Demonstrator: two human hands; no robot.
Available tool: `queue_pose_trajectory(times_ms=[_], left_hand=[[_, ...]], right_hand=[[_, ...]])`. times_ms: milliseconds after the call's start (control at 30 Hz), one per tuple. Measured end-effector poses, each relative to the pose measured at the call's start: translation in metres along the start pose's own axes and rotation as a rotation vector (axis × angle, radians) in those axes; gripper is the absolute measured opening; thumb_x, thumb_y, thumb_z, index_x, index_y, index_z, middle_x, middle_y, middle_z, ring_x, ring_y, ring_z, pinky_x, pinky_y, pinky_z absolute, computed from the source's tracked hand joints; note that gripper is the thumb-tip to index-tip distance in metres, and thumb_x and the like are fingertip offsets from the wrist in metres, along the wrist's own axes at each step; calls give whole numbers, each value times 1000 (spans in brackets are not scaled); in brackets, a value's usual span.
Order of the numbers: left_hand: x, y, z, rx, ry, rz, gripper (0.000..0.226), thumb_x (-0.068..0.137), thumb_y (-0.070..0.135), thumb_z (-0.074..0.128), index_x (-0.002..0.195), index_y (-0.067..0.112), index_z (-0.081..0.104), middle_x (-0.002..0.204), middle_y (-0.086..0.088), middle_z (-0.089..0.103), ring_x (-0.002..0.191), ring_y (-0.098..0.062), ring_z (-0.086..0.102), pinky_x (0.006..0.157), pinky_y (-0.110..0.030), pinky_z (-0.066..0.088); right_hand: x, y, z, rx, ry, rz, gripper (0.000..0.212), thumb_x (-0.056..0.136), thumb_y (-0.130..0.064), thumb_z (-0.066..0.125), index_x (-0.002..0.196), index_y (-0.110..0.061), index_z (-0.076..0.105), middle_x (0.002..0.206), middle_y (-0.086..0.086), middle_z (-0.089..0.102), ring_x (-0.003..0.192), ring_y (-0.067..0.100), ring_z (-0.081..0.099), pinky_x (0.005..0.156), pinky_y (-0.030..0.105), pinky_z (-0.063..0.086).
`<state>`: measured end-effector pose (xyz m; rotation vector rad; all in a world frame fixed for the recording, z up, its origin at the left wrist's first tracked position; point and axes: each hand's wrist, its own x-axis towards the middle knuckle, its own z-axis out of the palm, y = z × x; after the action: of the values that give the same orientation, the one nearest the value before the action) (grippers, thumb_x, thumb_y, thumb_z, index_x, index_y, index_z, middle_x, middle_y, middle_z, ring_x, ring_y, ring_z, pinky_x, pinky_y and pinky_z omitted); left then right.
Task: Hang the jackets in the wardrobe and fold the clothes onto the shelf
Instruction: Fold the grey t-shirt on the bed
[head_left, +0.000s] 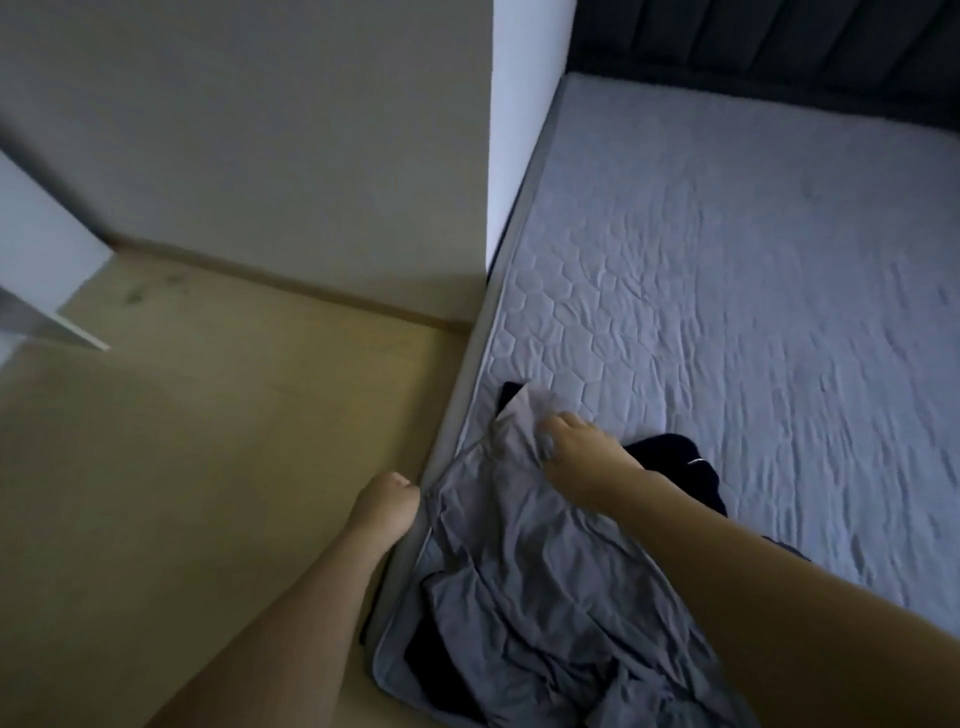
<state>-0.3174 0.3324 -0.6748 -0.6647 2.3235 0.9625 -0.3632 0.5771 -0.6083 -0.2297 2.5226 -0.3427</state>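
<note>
The mattress (727, 260) fills the right side. A grey garment (519, 597) lies crumpled on its near left corner, over a dark garment (696, 483). The right hand (576, 457) pinches the grey cloth's far end. The left hand (387, 506) grips its left edge with curled fingers.

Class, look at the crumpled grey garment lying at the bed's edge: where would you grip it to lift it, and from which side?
Probably the crumpled grey fabric garment is best pinched along its upper edge, from above. That edge lies flat on the quilted mattress, where the right hand and left hand already meet it, so the rest would hang free.
</note>
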Motion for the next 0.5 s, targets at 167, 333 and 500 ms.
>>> queue_pose_trajectory(times_ms=[167, 333, 500], left_hand=[[85, -99, 137, -120, -148, -198, 21, 91, 12, 51, 73, 3, 56, 75, -15, 59, 70, -27, 57, 65, -32, 38], [121, -191, 239, 10, -142, -242, 51, 89, 45, 57, 129, 14, 50, 135, -8, 47, 124, -29, 48, 100, -38, 43], [152, -195, 263, 184, -198, -313, 52, 91, 43, 48, 137, 26, 32, 143, -11, 16, 133, -38, 22, 109, -53, 32]], right_hand=[[142, 27, 130, -237, -101, -318, 54, 91, -15, 48, 143, -22, 35, 149, 3, 33, 133, 29, 37, 108, 40, 29], [251, 27, 250, -366, -164, -512, 63, 96, -32, 50, 152, -24, 22, 159, 0, 23, 144, 22, 25, 115, 37, 17], [281, -1, 310, -670, -80, -627, 79, 88, -46, 58, 152, -20, 19, 154, 5, 25, 143, 28, 19, 118, 48, 4]])
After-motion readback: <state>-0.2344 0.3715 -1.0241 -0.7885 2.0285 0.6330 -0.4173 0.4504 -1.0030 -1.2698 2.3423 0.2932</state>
